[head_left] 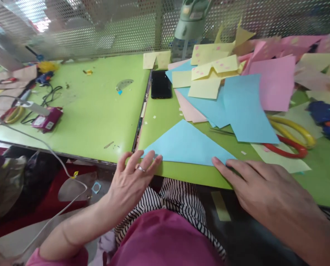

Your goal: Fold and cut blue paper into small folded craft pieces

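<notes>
L grip (133, 179), R grip (265, 188) at opp. corners of blue ppr triangle (185, 144)

A green worktop (98, 122), split by a dark gap (138, 127), stands against a metal screen (104, 37) full of holes. Bright light (43, 25) shows at its upper left. The floor (242, 236) below is dark.

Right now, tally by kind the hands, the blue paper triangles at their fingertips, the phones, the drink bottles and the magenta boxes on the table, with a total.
Hands: 2 (left hand, right hand)
Blue paper triangle: 1
Black phone: 1
Drink bottle: 1
Magenta box: 1
Total: 6
</notes>
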A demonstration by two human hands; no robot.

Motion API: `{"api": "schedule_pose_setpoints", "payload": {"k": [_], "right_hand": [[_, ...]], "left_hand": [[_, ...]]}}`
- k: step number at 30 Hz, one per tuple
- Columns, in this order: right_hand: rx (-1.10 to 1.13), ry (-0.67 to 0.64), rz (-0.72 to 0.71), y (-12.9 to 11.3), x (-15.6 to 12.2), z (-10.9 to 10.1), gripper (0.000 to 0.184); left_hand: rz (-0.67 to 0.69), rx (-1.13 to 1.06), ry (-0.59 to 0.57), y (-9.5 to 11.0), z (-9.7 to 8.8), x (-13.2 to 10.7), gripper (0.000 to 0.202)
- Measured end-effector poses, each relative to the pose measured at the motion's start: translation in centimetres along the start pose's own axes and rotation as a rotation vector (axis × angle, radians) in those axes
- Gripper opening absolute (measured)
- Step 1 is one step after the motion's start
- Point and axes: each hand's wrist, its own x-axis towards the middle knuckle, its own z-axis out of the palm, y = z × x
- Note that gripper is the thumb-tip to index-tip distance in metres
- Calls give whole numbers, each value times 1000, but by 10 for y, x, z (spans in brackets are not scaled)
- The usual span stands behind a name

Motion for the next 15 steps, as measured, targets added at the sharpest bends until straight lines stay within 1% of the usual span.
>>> {"api": "schedule_pose_setpoints", "payload": {"k": [2,3,4,6,8,10,12,15], "right_hand": [[-124,15,-109,0,0,0,48],[-180,24,-155,0,-1,1,51],[-194,39,-158,0,-2,2,56],[-172,66,-134,0,-5,5,72],[-146,83,-87,-2,-8,8,82],[-142,62,-18,-5,-11,10,86],[-150,39,23,-8,-13,11,87],[-153,53,21,-11,-13,11,86]], "left_hand": [[-20,33,-18,10,0,-1,57],[-29,51,-25,14,0,-2,58],[-38,68,-28,17,1,-2,58],[-55,91,-29,22,3,-4,58],[-81,97,-29,25,5,-7,56],[-116,85,-17,27,7,-9,53],[-150,49,-1,28,7,-11,53],[-192,-12,25,27,7,-13,56]]}}
